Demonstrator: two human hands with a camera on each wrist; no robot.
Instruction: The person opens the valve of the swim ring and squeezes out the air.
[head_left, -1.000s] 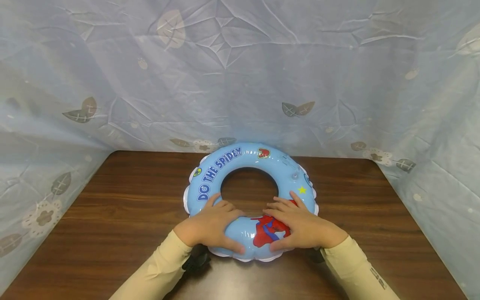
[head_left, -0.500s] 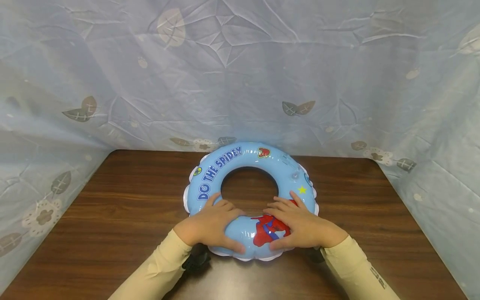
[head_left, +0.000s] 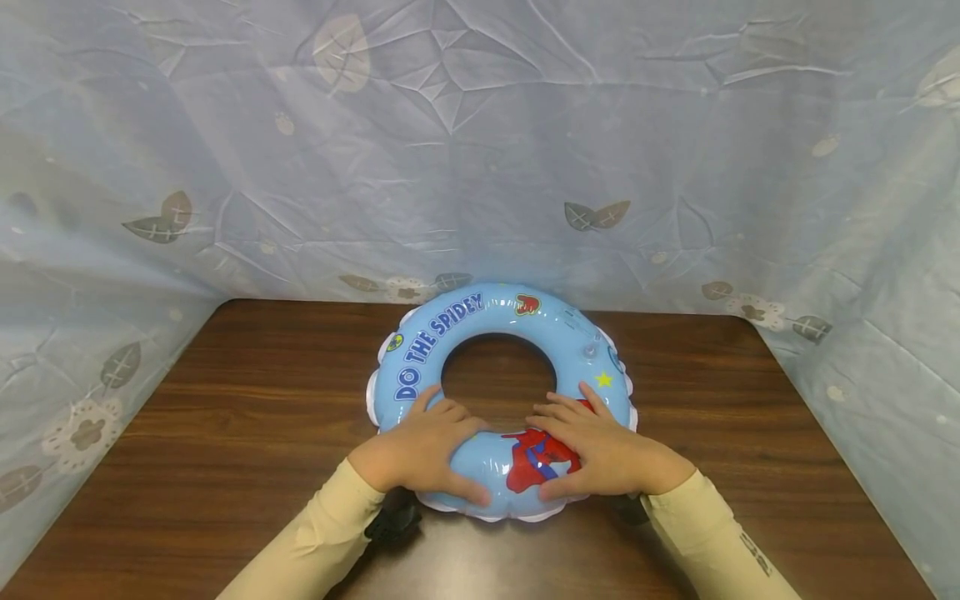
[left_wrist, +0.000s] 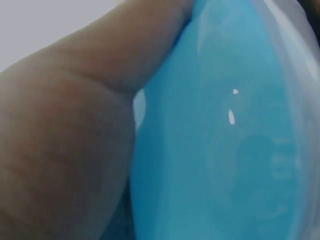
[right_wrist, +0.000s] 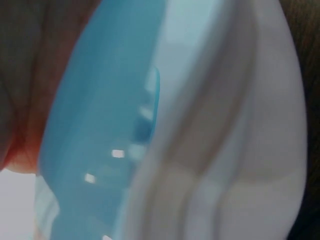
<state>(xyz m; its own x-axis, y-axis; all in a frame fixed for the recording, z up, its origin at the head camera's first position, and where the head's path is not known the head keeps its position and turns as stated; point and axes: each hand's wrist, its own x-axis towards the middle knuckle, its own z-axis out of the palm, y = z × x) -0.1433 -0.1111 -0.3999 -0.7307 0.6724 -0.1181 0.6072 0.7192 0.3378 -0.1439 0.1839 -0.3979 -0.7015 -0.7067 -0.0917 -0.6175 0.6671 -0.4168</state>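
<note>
A light-blue inflatable swim ring (head_left: 487, 312) lies flat on the table in the head view, with blue lettering, a red cartoon figure and a scalloped white edge. My left hand (head_left: 423, 450) rests on its near left part, fingers spread over the tube and thumb along the near side. On the near right part rests my right hand (head_left: 603, 446), also with spread fingers, its thumb by the red figure. Up close, the left wrist view has the thumb (left_wrist: 100, 60) against the blue vinyl. In the right wrist view the blue and white ring (right_wrist: 100, 115) fills most of the frame.
The brown wooden table (head_left: 247, 425) extends to both sides of the ring. A grey-blue patterned curtain (head_left: 480, 150) hangs behind it and at both sides, and the ring's far edge lies close to it. A dark wrist device (head_left: 393, 517) sits under the left wrist.
</note>
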